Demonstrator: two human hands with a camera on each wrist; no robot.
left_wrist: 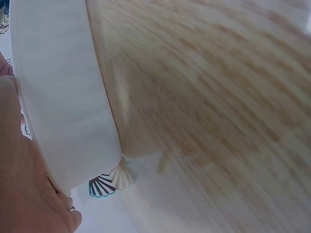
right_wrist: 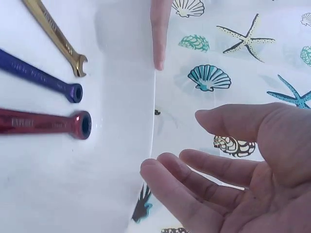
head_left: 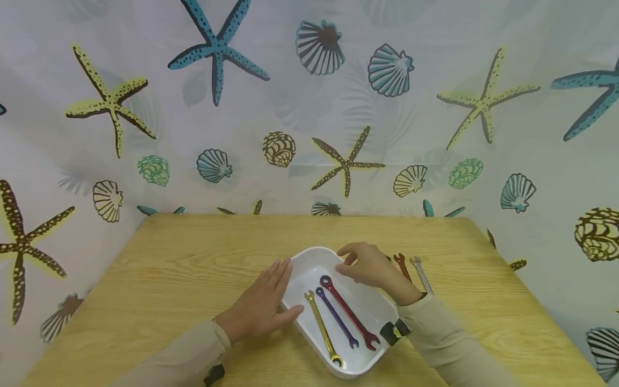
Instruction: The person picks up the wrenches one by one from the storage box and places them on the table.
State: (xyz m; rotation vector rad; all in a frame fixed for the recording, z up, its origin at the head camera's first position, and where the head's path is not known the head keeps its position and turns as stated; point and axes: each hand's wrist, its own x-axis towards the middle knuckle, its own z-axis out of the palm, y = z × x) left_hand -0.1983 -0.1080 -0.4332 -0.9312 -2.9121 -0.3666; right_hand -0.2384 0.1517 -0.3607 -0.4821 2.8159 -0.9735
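Note:
A white tray (head_left: 309, 257) stands on the wooden table with three combination wrenches lying in it side by side. They are a gold wrench (head_left: 319, 325), a purple wrench (head_left: 337, 317) and a red wrench (head_left: 350, 313). Along the tray's left rim rests my left hand (head_left: 258, 306), its fingers straight and the thumb over the edge; the left wrist view shows the tray's outer wall beside that hand. My right hand (head_left: 368, 266) is at the far right rim, fingers loosely bent. In the right wrist view its thumb and fingertips (right_wrist: 150, 167) are apart with nothing between them.
Right of the tray, partly behind my right forearm, lie an orange-red wrench (head_left: 401, 263) and a silver wrench (head_left: 420, 273) on the table (head_left: 203, 258). A curtain (head_left: 290, 107) printed with starfish and shells hangs behind the table and along both sides.

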